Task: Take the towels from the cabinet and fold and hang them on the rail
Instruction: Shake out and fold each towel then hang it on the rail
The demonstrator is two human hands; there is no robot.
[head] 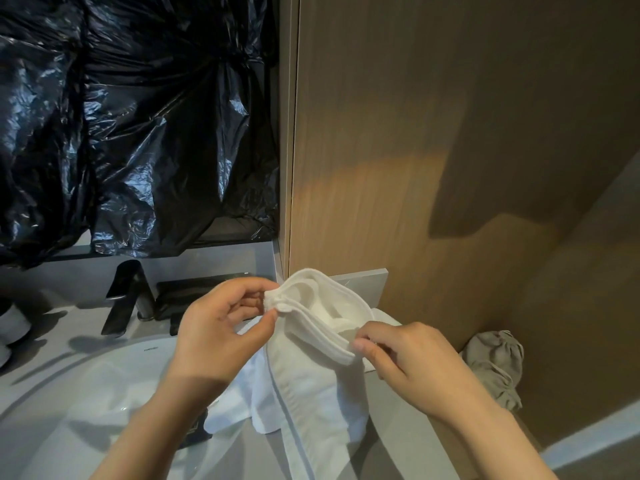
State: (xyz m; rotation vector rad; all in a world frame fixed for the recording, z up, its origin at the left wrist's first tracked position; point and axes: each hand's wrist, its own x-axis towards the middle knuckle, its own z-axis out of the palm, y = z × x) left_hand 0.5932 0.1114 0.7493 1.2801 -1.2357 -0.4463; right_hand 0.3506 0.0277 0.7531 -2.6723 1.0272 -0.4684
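Left hand (pixel 221 327) and right hand (pixel 405 358) each pinch the white towel's (pixel 311 393) folded edge — the sink's (pixel 104 382) small logo is too blurred to read.

The towel (pixel 311 393) hangs in the lower centre of the frame, its top edge pinched between the left hand (pixel 221 330) and the right hand (pixel 412 358), above the worktop (pixel 367 277). The basin (pixel 86 393) lies at lower left, with the tap (pixel 126 296) behind it and a tray (pixel 194 289) just right of the tap. Plastic sheeting (pixel 138 116) fills the upper left and a wall panel (pixel 433 116) the right. A cloth bag (pixel 495 362) sits at lower right.
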